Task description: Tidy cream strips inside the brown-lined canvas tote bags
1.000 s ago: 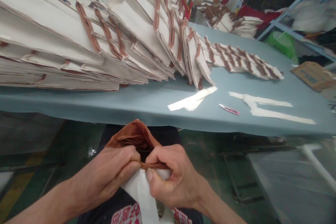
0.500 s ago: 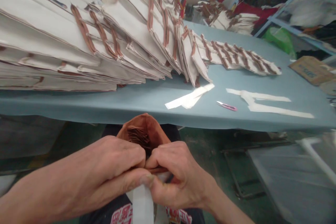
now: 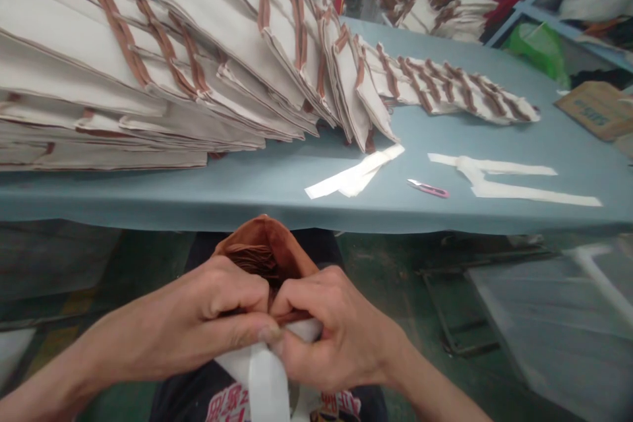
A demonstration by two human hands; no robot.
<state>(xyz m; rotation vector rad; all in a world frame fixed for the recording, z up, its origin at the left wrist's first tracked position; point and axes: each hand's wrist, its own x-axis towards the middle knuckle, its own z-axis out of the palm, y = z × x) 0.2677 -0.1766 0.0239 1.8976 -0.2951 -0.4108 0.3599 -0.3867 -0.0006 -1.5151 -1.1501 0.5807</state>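
Note:
Over my lap, my left hand (image 3: 208, 323) and my right hand (image 3: 336, 330) are both closed on a bunched piece of brown fabric (image 3: 264, 252) joined to white cloth (image 3: 264, 379). The fingertips of both hands meet at the seam where brown turns to white. The white cloth hangs down between my wrists. The brown part bulges up above my knuckles, just below the table's front edge.
A blue-grey table (image 3: 257, 188) carries a large slanted stack of cream bags with brown handles (image 3: 163, 66). White strips (image 3: 353, 175), more strips (image 3: 509, 178) and a small pink cutter (image 3: 429, 188) lie near the edge. A cardboard box (image 3: 593, 109) sits far right.
My hands have drawn closer together on the fabric, the left thumb now crossing over the seam. The view has shifted slightly, and the other person's arm at the top is out of sight.

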